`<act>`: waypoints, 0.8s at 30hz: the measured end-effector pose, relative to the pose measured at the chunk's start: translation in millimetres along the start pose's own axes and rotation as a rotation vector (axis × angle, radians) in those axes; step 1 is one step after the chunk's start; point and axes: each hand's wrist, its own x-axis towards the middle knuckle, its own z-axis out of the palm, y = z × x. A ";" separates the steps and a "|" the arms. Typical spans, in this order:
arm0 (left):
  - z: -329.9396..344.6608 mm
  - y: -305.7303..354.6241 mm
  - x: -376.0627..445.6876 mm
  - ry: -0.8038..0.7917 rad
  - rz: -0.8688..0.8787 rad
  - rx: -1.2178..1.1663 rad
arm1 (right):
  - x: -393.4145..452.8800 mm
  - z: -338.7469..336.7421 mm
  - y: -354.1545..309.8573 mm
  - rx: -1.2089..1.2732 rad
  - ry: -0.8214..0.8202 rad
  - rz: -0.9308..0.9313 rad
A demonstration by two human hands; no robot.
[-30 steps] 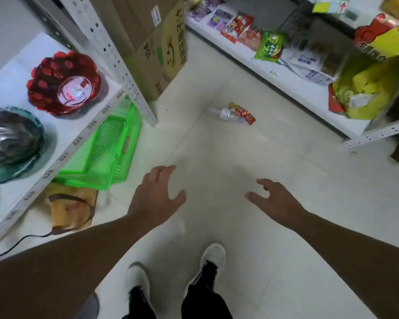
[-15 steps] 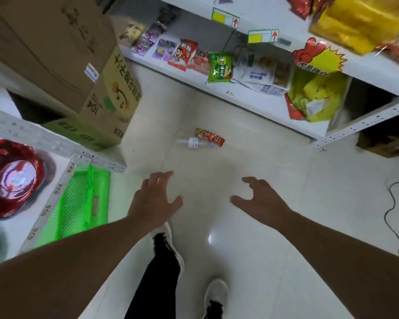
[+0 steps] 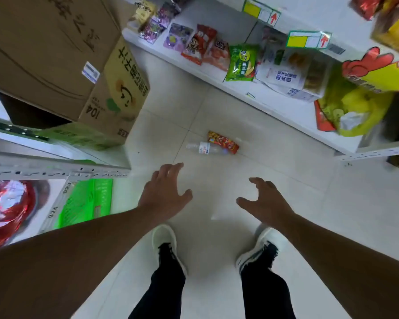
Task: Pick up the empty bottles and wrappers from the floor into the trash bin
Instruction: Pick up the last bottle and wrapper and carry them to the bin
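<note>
A clear empty plastic bottle [image 3: 205, 148] with a white label lies on its side on the pale tiled floor. A red and orange snack wrapper [image 3: 224, 142] lies right behind it, touching or nearly touching. My left hand [image 3: 165, 192] hovers short of the bottle, fingers spread and holding nothing. Held level with it, my right hand [image 3: 266, 200] is also open and holds nothing. No trash bin is in view.
A metal shelf [image 3: 55, 171] with cardboard boxes [image 3: 62, 61], a red bowl [image 3: 7, 210] and a green basket [image 3: 88, 201] stands on the left. A white shelf [image 3: 274, 102] of snack packets runs along the right. My two feet [image 3: 165, 240] stand on the floor below my hands.
I have walked forward along the aisle; the bottle and wrapper are now closer to my hands. Both hands stay open and outstretched.
</note>
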 end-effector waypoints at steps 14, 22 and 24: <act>174.4 -29.0 291.2 0.128 0.158 0.233 | 344.4 30.7 25.8 -0.294 0.092 -0.269; 242.2 -88.2 358.8 0.156 0.276 0.484 | 458.0 104.4 73.3 -0.616 0.393 -0.381; 230.9 -95.9 324.1 0.151 0.205 0.420 | 440.0 102.5 82.1 -0.464 0.371 -0.293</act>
